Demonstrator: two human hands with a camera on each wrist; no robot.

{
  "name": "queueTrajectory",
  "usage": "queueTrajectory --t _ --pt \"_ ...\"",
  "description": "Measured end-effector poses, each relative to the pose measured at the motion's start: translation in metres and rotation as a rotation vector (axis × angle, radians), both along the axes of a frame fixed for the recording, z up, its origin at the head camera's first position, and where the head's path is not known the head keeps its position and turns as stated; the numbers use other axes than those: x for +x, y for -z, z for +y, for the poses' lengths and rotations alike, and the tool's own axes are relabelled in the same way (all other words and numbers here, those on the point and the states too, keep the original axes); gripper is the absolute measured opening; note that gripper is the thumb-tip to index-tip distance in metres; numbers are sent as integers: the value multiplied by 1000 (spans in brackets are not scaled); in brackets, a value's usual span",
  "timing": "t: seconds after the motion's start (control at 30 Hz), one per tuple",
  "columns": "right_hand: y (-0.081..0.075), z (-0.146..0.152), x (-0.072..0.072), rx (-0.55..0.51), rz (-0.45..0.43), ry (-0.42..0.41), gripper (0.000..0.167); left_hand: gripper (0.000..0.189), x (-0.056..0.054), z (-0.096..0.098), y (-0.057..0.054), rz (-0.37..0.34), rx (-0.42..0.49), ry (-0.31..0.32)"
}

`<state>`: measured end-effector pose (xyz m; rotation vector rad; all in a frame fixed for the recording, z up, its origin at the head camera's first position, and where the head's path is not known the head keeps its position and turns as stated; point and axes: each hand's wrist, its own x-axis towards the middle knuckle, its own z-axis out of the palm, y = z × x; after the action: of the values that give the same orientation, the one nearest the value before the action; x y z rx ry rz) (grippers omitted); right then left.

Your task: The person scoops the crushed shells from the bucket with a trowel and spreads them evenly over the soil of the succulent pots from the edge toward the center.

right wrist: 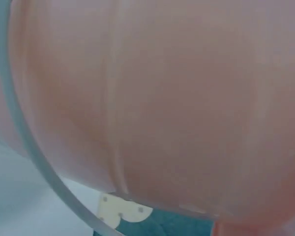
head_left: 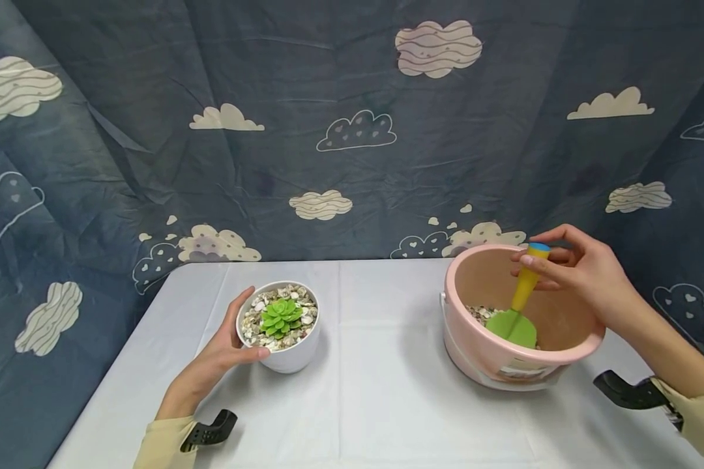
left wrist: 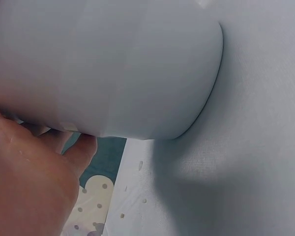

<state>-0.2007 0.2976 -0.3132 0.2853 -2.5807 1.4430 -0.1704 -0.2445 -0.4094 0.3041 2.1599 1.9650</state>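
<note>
On the left of the table, a white round pot (head_left: pixel 298 358) holds a green succulent (head_left: pixel 280 317) set among pale pebbles and shell bits. My left hand (head_left: pixel 220 355) grips the pot's side, thumb at the near rim, fingers along its far left side. The left wrist view shows the pot wall (left wrist: pixel 113 64) close up. At right, a pink bucket (head_left: pixel 469 355) has gravel (head_left: pixel 478 314) at its bottom. Inside it stands a tilted toy shovel (head_left: pixel 526 286) with a green blade and yellow handle. My right hand (head_left: pixel 592 277) pinches that handle near its blue end.
The bucket's white bail handle (right wrist: pixel 37 155) hangs down its outer side. A white cloth covers the table (head_left: pixel 375 404). Behind it hangs a dark blue curtain (head_left: pixel 352 169) with a cloud print. Each wrist wears a black strap-like mount (head_left: pixel 211 430).
</note>
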Motion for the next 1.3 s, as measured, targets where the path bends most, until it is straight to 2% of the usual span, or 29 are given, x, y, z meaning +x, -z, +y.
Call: queueTrajectory --t 0.2,0.4,0.5,0.73,0.9,1.13,1.3 --pt "2 -1 -4 29 -73 -39 35 110 1 0 -1 -11 -6 2" --pt "3 3 -13 108 -22 -25 30 110 2 0 -2 -17 -12 -1" --pt "2 5 -18 148 -35 -16 33 110 2 0 -2 -17 -18 -4" --pt "1 7 -27 159 -76 -28 39 109 2 1 -2 -16 -18 -3" --pt "3 7 -33 189 -57 -27 40 109 1 1 -1 -13 -11 -5" --pt "4 8 -40 245 6 -70 32 108 2 0 1 -10 -15 -6" --pt "3 11 -46 263 6 -76 30 108 1 0 1 -16 -19 -9"
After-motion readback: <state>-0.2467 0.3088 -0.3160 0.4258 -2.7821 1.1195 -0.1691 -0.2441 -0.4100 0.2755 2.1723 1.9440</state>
